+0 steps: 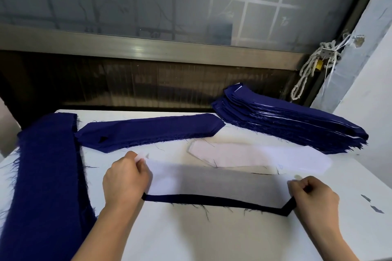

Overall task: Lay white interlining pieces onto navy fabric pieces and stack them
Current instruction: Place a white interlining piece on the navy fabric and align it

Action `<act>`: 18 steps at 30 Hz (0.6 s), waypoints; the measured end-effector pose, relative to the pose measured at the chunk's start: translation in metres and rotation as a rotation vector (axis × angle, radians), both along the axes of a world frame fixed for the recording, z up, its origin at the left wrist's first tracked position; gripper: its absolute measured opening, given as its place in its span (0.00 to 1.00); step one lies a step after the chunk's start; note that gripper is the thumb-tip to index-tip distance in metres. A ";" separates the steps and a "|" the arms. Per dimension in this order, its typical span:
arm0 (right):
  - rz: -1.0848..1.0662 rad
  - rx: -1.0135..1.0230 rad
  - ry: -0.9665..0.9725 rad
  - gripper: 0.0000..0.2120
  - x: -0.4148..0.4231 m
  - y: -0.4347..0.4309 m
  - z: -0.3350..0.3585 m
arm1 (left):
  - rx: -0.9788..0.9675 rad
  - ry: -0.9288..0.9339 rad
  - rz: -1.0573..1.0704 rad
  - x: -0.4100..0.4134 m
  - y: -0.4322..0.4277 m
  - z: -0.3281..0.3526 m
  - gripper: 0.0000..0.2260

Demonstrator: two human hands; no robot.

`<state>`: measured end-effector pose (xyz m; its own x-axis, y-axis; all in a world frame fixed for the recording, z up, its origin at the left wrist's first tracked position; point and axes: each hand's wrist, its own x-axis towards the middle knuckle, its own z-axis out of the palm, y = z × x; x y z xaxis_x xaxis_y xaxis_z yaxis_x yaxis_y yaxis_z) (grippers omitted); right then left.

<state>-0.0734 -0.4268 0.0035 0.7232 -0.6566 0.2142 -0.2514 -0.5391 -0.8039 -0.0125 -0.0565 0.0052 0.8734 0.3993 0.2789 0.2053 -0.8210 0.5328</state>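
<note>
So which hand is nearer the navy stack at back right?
Right. The right hand, holding the interlined piece, sits just in front of the stack; the left hand holds its other end, well off left.

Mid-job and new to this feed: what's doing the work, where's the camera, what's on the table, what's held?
There is no machine here: a person works with bare hands, and the single picture comes from a camera on their head, looking down at the white table. The left hand and right hand each pinch an end of a white interlining piece laid over a navy fabric piece, whose edge shows along the near side. Behind lie more white interlining, a pile of navy pieces, a tall stack of navy pieces with white edges showing at the right, and longer navy fabric at the left.
</note>
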 end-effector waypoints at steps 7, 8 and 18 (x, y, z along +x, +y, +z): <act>-0.009 -0.364 0.049 0.15 -0.004 0.009 -0.002 | 0.127 0.090 -0.022 -0.003 0.002 0.003 0.07; -0.012 -0.396 0.074 0.15 -0.004 0.010 -0.002 | 0.120 0.078 -0.025 -0.002 0.002 0.003 0.07; -0.073 -0.348 0.042 0.15 -0.005 0.004 -0.003 | -0.021 0.085 -0.110 0.000 0.003 0.002 0.11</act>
<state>-0.0779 -0.4228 0.0008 0.6903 -0.5996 0.4048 -0.3280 -0.7581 -0.5637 -0.0121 -0.0539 0.0072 0.9324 0.3046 0.1946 0.1596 -0.8299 0.5345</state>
